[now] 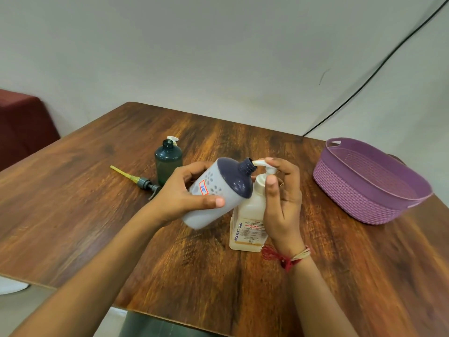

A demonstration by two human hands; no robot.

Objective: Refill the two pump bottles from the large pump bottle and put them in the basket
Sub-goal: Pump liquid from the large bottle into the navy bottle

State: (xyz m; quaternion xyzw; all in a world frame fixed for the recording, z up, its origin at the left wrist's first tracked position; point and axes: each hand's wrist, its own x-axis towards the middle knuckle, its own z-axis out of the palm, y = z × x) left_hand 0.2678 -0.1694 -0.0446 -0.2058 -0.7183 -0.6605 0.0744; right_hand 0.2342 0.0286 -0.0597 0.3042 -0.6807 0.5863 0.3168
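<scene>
My left hand (184, 193) grips a white bottle with a dark blue top (218, 190), tilted so its open neck points at the nozzle of the large pump bottle (247, 222). That large bottle is pale and labelled, standing upright at the table's middle. My right hand (281, 198) rests its fingers on the white pump head (264, 166), thumb beside the collar. A dark green bottle (168, 161) stands open behind my left hand. A grey pump with a yellow tube (136, 178) lies on the table to its left. A white pump piece (173, 139) shows behind the green bottle.
A purple woven basket (364, 188) sits at the right on the wooden table (97, 215). A dark red seat (24, 125) stands at the far left, and a black cable (379, 66) runs down the wall behind the basket.
</scene>
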